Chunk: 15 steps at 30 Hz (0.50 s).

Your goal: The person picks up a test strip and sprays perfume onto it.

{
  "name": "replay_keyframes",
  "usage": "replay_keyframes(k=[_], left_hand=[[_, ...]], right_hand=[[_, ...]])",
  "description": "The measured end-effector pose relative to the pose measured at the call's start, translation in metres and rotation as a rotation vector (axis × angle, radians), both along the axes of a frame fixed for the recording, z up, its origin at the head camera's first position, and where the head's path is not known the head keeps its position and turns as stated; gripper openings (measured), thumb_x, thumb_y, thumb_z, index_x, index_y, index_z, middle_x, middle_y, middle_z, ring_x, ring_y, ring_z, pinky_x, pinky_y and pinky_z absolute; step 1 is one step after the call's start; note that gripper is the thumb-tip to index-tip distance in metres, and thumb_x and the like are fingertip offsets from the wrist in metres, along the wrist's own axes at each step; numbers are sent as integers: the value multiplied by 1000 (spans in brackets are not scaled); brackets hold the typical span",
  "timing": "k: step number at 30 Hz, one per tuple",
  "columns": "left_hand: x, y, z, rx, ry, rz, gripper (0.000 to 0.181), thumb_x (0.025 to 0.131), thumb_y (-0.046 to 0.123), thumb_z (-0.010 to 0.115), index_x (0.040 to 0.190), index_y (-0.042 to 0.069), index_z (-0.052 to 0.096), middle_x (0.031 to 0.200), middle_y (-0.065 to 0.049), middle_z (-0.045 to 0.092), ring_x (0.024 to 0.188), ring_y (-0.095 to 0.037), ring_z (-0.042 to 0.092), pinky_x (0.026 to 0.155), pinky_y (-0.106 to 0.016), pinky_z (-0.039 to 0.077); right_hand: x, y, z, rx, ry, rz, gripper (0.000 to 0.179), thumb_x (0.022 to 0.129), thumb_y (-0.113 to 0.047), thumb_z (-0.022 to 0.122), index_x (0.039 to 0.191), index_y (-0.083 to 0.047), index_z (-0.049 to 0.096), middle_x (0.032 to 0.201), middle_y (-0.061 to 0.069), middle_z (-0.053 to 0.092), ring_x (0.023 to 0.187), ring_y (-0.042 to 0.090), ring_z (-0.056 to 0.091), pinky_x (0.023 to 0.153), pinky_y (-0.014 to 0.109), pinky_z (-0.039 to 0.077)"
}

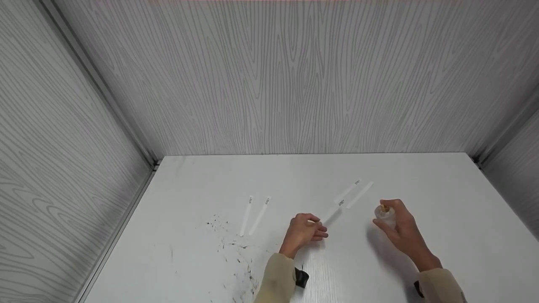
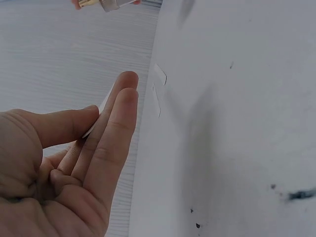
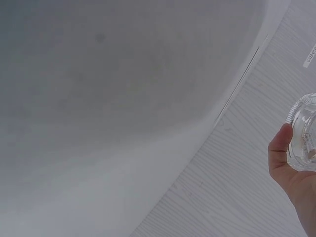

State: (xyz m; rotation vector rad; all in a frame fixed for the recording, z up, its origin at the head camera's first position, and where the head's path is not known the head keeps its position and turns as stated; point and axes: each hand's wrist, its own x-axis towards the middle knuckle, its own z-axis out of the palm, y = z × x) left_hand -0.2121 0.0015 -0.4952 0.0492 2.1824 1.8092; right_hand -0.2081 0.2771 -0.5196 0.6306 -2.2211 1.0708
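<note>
My left hand (image 1: 304, 230) pinches a narrow white paper test strip (image 1: 338, 206) between thumb and fingers, low over the white table. In the left wrist view, a sliver of the strip (image 2: 105, 100) shows behind the thumb, and the other fingers are mostly extended. My right hand (image 1: 402, 229) grips a clear glass perfume bottle (image 1: 386, 216) with a gold-coloured spray top (image 1: 384, 208); its forefinger lies at that top. The bottle is held above the table, to the right of the strip. The right wrist view catches only part of the ribbed clear bottle (image 3: 297, 133) and the thumb.
Two white strips (image 1: 246, 216) lie to the left of my left hand. Two more strips (image 1: 360, 195) lie behind, between the hands. Dark specks and smudges (image 1: 242, 247) mark the table at front left. Grey wood-grain panels (image 1: 269, 80) rise at the back and sides.
</note>
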Motion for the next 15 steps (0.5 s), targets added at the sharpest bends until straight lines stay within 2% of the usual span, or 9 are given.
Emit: replay_keyframes(k=[5, 9, 15], left_hand=[[-1, -3, -1, 12, -11, 5, 23, 100, -1, 59, 120, -12, 62, 91, -12, 75, 84, -23, 76, 74, -29, 61], [-1, -4, -1, 23, -17, 8, 24, 100, -1, 58, 121, -12, 61, 92, -12, 75, 84, -23, 76, 75, -29, 61], [-1, -8, -2, 24, 5, 4, 22, 100, -3, 58, 119, -14, 61, 91, -14, 75, 84, -25, 76, 73, -29, 61]], right_hand=[[2, -1, 2, -3, 4, 0, 48, 76, 18, 76, 118, 11, 54, 108, 24, 61, 101, 6, 53, 90, 8, 37], [3, -3, 4, 3, 8, -29, 48, 77, 17, 76, 119, 10, 54, 111, 23, 62, 101, 11, 55, 90, 9, 37], [3, -3, 3, -13, -14, -68, 53, 77, 16, 77, 124, 9, 53, 114, 23, 60, 102, 13, 54, 86, 10, 37]])
